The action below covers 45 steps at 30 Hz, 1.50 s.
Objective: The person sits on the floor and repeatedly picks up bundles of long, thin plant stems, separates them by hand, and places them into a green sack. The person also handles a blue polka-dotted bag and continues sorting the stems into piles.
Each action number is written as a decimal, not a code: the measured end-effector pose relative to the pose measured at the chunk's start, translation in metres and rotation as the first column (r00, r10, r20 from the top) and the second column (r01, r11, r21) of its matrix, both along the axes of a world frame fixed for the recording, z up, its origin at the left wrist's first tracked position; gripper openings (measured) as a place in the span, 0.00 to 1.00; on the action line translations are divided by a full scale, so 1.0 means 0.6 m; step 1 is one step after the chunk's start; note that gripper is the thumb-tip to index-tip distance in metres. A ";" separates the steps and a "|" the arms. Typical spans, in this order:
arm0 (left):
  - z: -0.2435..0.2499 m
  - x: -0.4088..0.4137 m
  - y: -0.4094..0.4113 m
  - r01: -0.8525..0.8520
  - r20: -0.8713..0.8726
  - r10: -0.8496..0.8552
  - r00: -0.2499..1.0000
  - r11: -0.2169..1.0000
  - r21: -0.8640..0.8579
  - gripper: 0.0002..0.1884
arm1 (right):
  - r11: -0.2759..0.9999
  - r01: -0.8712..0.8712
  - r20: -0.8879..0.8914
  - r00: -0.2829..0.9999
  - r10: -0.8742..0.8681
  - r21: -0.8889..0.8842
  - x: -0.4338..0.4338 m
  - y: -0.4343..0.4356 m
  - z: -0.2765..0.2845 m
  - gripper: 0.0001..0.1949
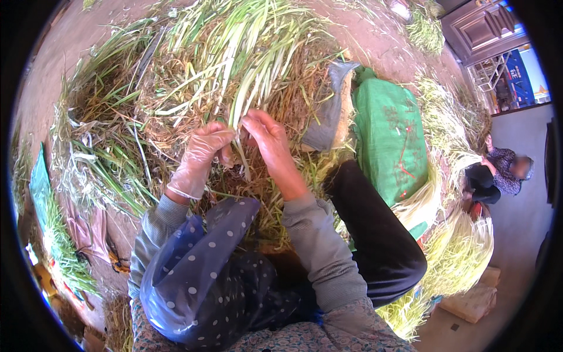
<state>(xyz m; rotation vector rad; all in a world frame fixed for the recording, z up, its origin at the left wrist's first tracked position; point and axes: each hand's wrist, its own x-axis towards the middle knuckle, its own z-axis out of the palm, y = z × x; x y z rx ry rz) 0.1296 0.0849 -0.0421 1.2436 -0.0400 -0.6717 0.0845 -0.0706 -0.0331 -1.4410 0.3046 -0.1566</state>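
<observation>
My left hand point(203, 147), in a clear plastic glove, pinches a pale green leafy stalk point(239, 102) that looks like a green garlic or leek shoot. At the same stalk, the thumb and fingertips of my right hand point(266, 132) close on it from the right. Its white lower end hangs below my fingers, while the leaves point away from me. Beyond and beneath both hands spreads a heap of long green stalks point(259, 35) mixed with dry brown straw-like leaves point(176, 116). A blue polka-dot plastic covering point(193, 281) lies over my lap.
Right of my leg stands a green woven sack point(391, 136) bearing writing. Bundles of yellowish stalks point(457, 255) lie beyond it. A grey cloth point(327, 112) rests beside the heap. Another person point(503, 169) sits at the far right, near a metal door point(481, 28).
</observation>
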 end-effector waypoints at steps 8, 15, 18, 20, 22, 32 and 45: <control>-0.004 0.001 -0.002 -0.173 -0.015 0.172 0.985 0.981 -0.085 0.08 | 0.963 0.060 -0.196 0.981 -0.008 0.262 -0.083 0.002 -0.048 0.12; 0.008 -0.019 -0.031 -0.109 0.027 0.108 0.994 0.993 0.043 0.06 | 0.954 0.040 0.083 0.994 -0.068 0.298 0.009 0.014 -0.035 0.13; 0.021 -0.012 -0.023 -0.235 0.074 0.235 0.969 0.972 -0.009 0.06 | 0.951 0.112 -0.121 0.989 -0.080 0.287 -0.052 0.016 -0.052 0.13; 0.012 0.001 -0.009 -0.299 0.077 0.302 0.950 0.953 -0.052 0.06 | 0.972 0.215 -0.229 0.955 -0.189 0.098 -0.115 -0.021 -0.102 0.10; 0.016 -0.002 -0.012 -0.269 0.066 0.266 0.962 0.961 0.054 0.08 | 0.898 -0.140 -0.467 0.881 -0.080 -0.417 -0.182 -0.118 -0.197 0.15; 0.002 -0.042 -0.033 -0.031 0.089 0.025 0.996 0.997 0.069 0.05 | 0.957 -0.099 0.009 0.994 0.105 -0.272 0.000 -0.029 -0.011 0.13; 0.026 -0.055 -0.009 -0.269 0.742 -0.015 0.670 0.927 0.261 0.08 | 0.990 0.046 0.106 0.992 -0.060 0.130 -0.004 -0.025 0.039 0.10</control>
